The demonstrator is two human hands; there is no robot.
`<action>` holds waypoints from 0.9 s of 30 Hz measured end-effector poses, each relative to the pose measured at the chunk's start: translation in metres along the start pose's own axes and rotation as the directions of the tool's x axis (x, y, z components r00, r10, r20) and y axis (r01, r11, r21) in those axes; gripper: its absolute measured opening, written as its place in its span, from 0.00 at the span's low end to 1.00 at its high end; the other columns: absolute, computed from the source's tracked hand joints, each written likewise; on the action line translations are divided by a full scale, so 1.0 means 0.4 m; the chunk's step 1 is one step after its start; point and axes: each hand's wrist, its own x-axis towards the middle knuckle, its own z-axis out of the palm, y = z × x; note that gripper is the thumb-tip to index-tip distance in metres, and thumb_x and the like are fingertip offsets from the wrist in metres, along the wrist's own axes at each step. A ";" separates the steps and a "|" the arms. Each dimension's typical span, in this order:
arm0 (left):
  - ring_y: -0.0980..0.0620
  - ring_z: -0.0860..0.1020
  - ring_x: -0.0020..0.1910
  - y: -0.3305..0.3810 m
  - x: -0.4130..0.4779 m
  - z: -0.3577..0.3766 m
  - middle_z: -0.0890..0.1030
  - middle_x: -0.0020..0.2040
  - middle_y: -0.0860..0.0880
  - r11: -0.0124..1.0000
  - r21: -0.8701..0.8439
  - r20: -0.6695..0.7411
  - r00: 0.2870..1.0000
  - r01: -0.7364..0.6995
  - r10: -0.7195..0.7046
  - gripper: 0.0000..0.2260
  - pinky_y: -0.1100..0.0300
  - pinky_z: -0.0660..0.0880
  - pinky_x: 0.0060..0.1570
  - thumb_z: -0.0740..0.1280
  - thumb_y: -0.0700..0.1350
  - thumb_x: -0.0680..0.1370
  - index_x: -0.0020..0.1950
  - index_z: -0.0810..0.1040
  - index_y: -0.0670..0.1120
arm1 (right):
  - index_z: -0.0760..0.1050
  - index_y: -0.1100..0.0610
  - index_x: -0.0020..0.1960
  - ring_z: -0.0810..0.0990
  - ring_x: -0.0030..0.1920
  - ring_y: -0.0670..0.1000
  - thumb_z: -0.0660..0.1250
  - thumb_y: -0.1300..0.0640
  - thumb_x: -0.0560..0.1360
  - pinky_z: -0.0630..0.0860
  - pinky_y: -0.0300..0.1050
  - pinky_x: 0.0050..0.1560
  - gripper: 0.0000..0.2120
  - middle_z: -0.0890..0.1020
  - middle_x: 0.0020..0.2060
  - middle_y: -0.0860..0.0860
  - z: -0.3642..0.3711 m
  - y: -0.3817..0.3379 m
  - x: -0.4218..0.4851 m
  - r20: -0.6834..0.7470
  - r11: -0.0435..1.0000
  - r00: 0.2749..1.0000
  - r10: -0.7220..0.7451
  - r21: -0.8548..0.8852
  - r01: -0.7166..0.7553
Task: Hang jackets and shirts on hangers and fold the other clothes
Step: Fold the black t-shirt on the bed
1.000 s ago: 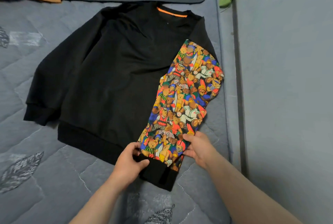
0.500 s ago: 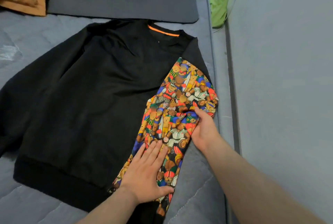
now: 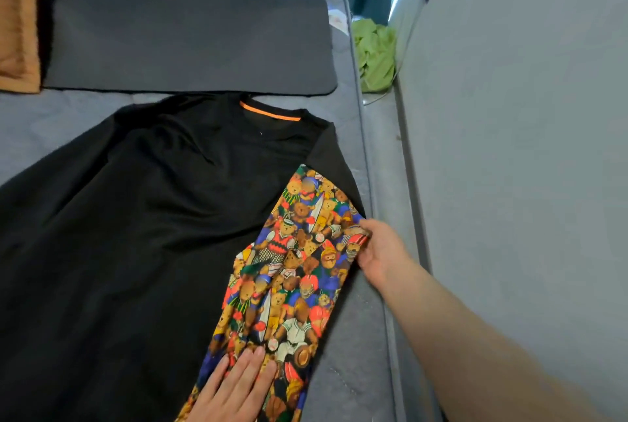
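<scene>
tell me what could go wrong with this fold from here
The right hand pinches only the patterned sleeve's edge, so it could slip and bunch. The sweatshirt lies near the mattress edge and may slide toward the wall gap. Its body looks wrinkled, so creases may get folded in.

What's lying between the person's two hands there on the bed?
In the head view, only the teddy-bear print sleeve of the black sweatshirt spans from the flat left hand to the right hand gripping its edge.

Head view looks down, close over the bed point(image 3: 367, 336).
</scene>
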 end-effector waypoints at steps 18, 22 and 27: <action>0.50 0.41 0.78 -0.023 0.799 -0.227 0.46 0.80 0.48 0.993 0.039 0.101 0.989 -0.110 0.105 0.36 0.47 0.41 0.76 0.51 0.68 0.76 0.79 0.47 0.52 | 0.80 0.63 0.47 0.85 0.41 0.62 0.69 0.49 0.76 0.81 0.64 0.48 0.16 0.85 0.40 0.61 -0.121 0.109 0.061 -0.309 0.993 0.944 -0.115 -0.061 0.101; 0.53 0.35 0.77 -0.074 0.815 -0.125 0.37 0.78 0.52 1.000 0.011 0.167 0.986 0.000 -0.002 0.40 0.49 0.38 0.76 0.45 0.72 0.74 0.79 0.39 0.52 | 0.74 0.55 0.51 0.80 0.50 0.54 0.68 0.53 0.76 0.80 0.53 0.51 0.08 0.80 0.51 0.57 -0.124 0.099 0.034 -0.284 0.559 0.715 -0.639 -0.810 0.178; 0.55 0.40 0.78 -0.092 0.810 -0.111 0.40 0.78 0.53 0.995 -0.091 0.053 0.998 -0.026 0.031 0.32 0.57 0.36 0.75 0.47 0.62 0.79 0.79 0.44 0.51 | 0.65 0.54 0.74 0.64 0.73 0.56 0.60 0.45 0.75 0.57 0.53 0.72 0.29 0.67 0.73 0.57 -0.060 0.188 0.021 0.328 -0.264 0.629 -0.704 -0.944 0.197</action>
